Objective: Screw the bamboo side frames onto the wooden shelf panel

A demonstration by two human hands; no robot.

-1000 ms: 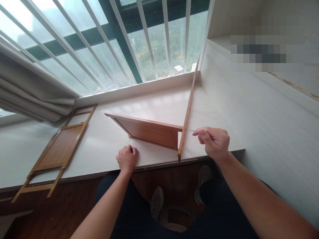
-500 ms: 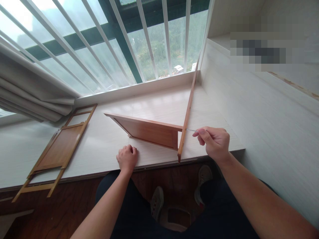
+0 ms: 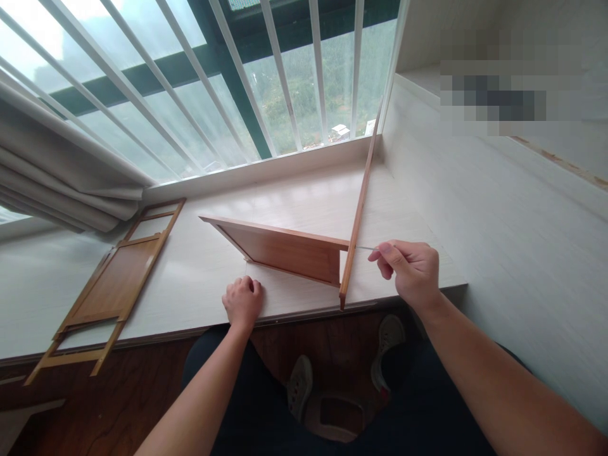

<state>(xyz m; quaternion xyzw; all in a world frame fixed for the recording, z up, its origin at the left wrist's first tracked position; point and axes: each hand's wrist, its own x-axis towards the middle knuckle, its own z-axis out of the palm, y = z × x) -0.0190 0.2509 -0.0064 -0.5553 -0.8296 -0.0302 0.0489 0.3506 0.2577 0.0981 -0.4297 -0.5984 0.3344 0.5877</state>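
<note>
My right hand (image 3: 412, 269) is closed in a pinch on a thin silver hex key (image 3: 365, 247), most of which my fingers hide. Its far tip meets the side of a long, narrow wooden rail (image 3: 362, 209), near the rail's front part. A wooden panel (image 3: 285, 250) stands on its edge and joins that rail on the left. Curled into a loose fist, my left hand (image 3: 242, 301) rests on the white ledge (image 3: 304, 297), just in front of the panel and apart from it. Nothing shows in its fingers.
A second wooden frame with a panel (image 3: 116, 278) lies at the left, overhanging the ledge's front edge. Behind are window bars (image 3: 280, 76) and a grey curtain (image 3: 71, 164). A pale wall (image 3: 513, 234) bounds the right side. My shoes (image 3: 299, 383) are on the dark floor below.
Hardly anything differs. My right hand and the hex key have shifted very slightly; the left hand, rail and panel stay where they were.
</note>
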